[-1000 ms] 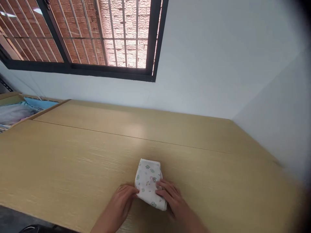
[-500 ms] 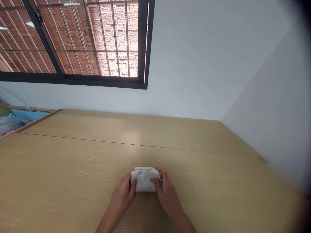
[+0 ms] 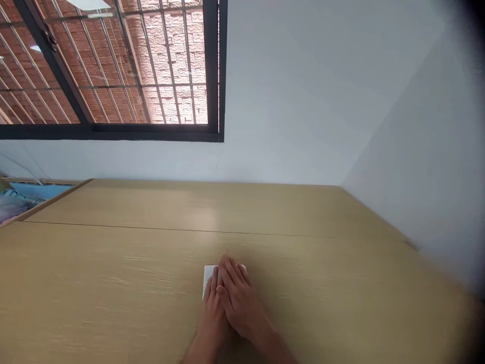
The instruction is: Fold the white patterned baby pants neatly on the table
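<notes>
A small folded white cloth (image 3: 208, 274) lies on the wooden surface, mostly covered by my hands. Only its left side and a bit of its top edge show. My left hand (image 3: 214, 297) rests flat on the cloth with its fingers stretched forward. Overlapping it from the right, my right hand (image 3: 239, 297) also lies flat, its fingers extended over the cloth and its thumb across the left hand. Neither hand grips anything.
The broad light-wood surface (image 3: 113, 283) has a seam running across it. At the far left, an open compartment holds blue fabric (image 3: 40, 190). Behind are a white wall (image 3: 288, 101) and a dark-framed barred window (image 3: 159, 132).
My hands have let go of the cloth's two sides and moved together on top of it, now flat and overlapping. The camera view has shifted slightly.
</notes>
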`<state>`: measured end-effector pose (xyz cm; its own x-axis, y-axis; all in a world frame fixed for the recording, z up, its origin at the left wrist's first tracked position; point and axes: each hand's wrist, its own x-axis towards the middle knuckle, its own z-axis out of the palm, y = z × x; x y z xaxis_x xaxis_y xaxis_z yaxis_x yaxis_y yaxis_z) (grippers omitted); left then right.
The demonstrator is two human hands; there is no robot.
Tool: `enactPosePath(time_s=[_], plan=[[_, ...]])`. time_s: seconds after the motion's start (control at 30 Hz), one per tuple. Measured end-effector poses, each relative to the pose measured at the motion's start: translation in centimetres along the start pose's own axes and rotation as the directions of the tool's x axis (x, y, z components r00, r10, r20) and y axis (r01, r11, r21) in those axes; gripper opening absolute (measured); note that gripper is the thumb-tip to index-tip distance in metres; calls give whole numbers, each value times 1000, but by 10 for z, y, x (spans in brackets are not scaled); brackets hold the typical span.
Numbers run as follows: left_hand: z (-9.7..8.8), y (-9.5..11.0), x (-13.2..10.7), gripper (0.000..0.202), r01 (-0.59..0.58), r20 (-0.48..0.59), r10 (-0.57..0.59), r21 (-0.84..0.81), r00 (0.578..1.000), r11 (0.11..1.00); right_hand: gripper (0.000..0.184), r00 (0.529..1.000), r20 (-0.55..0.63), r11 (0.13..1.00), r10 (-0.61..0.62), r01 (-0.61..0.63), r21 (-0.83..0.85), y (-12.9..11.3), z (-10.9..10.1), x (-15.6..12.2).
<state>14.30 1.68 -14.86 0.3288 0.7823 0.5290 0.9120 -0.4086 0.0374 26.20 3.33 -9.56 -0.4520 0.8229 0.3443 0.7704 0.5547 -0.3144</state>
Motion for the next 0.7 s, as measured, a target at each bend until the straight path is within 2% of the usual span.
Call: enactPosePath(time_s=[0.07,0.13,0.3,0.37,0.47,0.53,0.6,0.7], plan=[[4,-2,-5,81,-6,51,7,-12,999,1000,54,997,72,1000,16,-16,-7,6,4,-1],[4,-6,-12,83,-12,83,13,-18,996,1000,52,995,84,999,54,-54,-6,15,7,-4],[0,-7,-22,83,44,26,-45,28,999,999,58,972,79,973,220,-224,46,37,10,-14],[3,-9,-23,84,41,-14,-40,44,999,998,61,968,48,967,247,-249,48,44,10,-16],[8,-18,-22,87,-33,-19,34,62,999,998,56,981,-44,982,187,-186,30,48,8,-17],[8,-26,-20,85,-73,41,71,46,997,996,52,992,-28,992,120,-118,49,47,3,-18],[3,-32,-17,80,-72,151,71,-2,986,997,54,996,42,992,80,-84,98,44,-5,-20],[-9,-37,-7,79,4,333,22,-78,943,997,79,988,136,982,67,-90,167,42,-13,-25]])
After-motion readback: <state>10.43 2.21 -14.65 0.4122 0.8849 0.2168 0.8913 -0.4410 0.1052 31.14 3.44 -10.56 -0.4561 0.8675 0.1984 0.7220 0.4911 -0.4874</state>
